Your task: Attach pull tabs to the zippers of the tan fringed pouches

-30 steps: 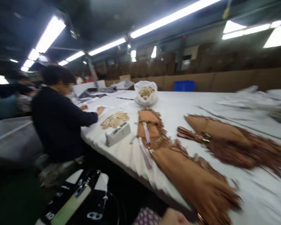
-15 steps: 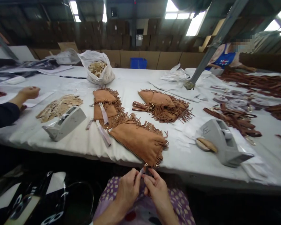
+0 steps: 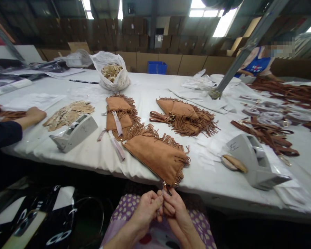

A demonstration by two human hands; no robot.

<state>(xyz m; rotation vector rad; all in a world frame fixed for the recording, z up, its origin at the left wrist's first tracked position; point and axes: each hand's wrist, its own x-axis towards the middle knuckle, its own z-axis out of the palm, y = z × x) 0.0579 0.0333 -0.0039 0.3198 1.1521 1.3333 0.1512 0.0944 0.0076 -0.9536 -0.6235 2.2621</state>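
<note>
Hands closer together than before, pinched on the pull just below the brown bag

Ahead of the fingers, a tan fringed suede-like pouch blocks passage. Ahead-right, the white cloth-covered bench leaves a gap before a grey wedge-shaped dispenser.

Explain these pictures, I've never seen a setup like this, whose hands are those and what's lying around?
There's no machine: a person works with a bare left hand and right hand. The camera sits on their head, looking forward and down. Both hands' fingertips pinch something small by the metal clasp of the nearest fringed pouch; too little shows to name it. The far-left hand is someone else's. The white-covered table also bears other fringed pouches, a pile of tan pieces, a plastic bag of similar bits, and two grey tape dispensers.
</note>
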